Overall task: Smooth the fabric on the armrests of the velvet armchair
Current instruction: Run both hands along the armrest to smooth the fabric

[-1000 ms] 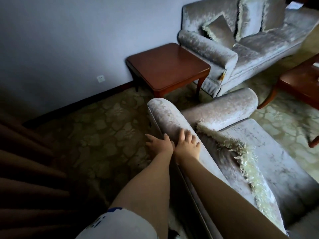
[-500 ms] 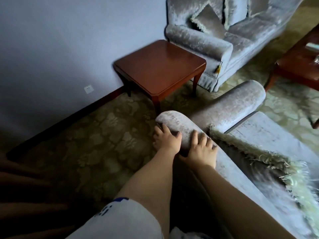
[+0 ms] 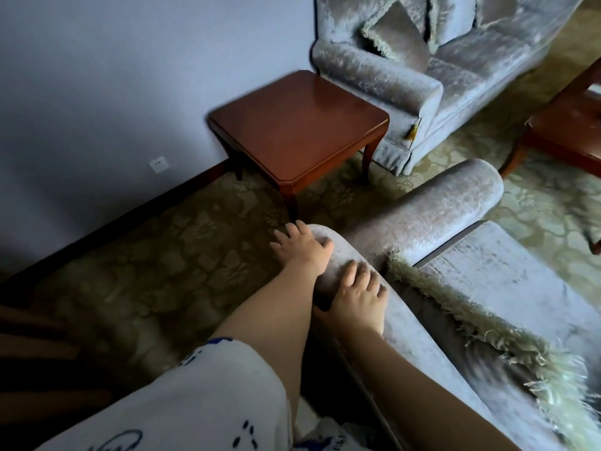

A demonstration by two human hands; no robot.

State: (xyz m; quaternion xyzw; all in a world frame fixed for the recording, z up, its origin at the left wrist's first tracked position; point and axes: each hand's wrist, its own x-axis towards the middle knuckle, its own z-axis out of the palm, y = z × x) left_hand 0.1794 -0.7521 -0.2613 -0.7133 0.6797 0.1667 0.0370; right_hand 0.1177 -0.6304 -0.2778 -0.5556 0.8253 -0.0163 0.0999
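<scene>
The grey velvet armchair fills the lower right of the head view. Its near rounded edge runs from my arms up to a rounded end; the far armrest lies beyond it. My left hand lies flat over that rounded end, fingers spread down its outer side. My right hand rests palm down on top of the same edge, just behind the left hand, fingers spread. Neither hand holds anything. A fringed cushion lies along the seat beside my right arm.
A dark red wooden side table stands just beyond the armchair by the wall. A grey velvet sofa with cushions is at the top. A second wooden table sits at the right edge. Patterned carpet covers the floor.
Both hands have slid forward along the chair's near edge toward its rounded end. The left hand now covers the end, and the view has moved closer.
</scene>
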